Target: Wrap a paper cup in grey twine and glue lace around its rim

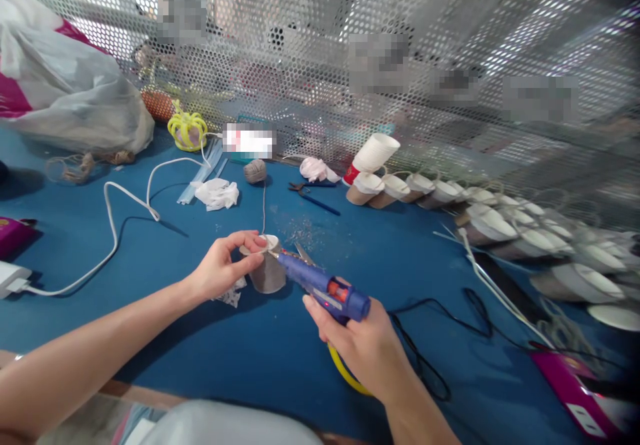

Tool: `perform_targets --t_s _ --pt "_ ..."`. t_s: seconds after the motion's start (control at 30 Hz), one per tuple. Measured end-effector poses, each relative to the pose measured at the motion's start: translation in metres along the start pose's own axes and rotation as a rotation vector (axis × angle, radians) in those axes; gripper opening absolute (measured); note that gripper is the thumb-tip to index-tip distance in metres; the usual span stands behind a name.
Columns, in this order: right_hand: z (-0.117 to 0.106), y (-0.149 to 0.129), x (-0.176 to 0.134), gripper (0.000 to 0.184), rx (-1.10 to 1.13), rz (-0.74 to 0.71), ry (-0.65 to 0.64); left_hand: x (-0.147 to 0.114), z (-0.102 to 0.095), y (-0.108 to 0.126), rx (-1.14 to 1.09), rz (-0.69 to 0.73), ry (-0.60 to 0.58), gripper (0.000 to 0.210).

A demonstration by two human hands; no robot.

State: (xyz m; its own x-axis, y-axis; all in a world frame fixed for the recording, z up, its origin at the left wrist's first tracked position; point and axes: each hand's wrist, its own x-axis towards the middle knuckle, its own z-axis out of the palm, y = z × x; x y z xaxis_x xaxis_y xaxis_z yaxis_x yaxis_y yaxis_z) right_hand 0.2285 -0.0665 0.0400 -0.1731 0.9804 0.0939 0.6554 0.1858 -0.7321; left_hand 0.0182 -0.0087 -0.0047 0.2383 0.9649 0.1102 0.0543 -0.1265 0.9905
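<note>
My right hand [357,338] grips a blue hot glue gun [320,285], its nozzle pointing left at the rim of a small cup. That cup [268,275] has a grey-brown outside and a white rim, and it stands on the blue table. At the rim, the fingers of my left hand [233,265] are closed on the cup's edge. Grey cord [264,208] runs from the cup back to a small ball of yarn [255,171]. Scissors [304,254] lie partly hidden behind the glue gun, with yellow handles [347,372] showing below my right hand.
Rows of similar cups [483,222] line the right side. Behind stand stacked white cups [377,152], pliers [315,197] and crumpled tissue [217,194]. A white cable [113,232] crosses the left; a black cord [435,305] lies right. Perforated metal mesh [300,52] bounds the back.
</note>
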Motion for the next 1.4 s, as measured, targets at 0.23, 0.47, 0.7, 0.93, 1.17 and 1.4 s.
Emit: perform_targets --t_s 0.23,0.47,0.7,0.93,1.17,1.4 --pt "0.001 -0.003 -0.001 0.013 -0.001 0.009 0.004 0.0 -0.002 -0.002 0.014 0.003 -0.019 0.017" --pt "0.002 -0.003 0.001 0.014 -0.009 0.006 0.044 0.0 -0.002 -0.001 -0.012 -0.007 -0.024 0.019" --pt "0.001 -0.008 0.001 0.02 0.014 0.055 0.015 0.0 -0.003 0.0 -0.03 -0.006 -0.039 0.018" --pt "0.002 -0.011 0.002 0.022 0.057 0.078 0.033 0.0 -0.006 -0.003 -0.037 0.006 -0.056 0.019" --pt "-0.001 -0.007 0.003 0.026 0.091 0.163 0.011 0.0 -0.007 -0.003 -0.042 0.017 -0.076 0.019" --pt "-0.001 -0.007 0.003 0.026 0.124 0.19 -0.028 0.0 -0.009 -0.006 -0.059 0.023 -0.093 0.022"
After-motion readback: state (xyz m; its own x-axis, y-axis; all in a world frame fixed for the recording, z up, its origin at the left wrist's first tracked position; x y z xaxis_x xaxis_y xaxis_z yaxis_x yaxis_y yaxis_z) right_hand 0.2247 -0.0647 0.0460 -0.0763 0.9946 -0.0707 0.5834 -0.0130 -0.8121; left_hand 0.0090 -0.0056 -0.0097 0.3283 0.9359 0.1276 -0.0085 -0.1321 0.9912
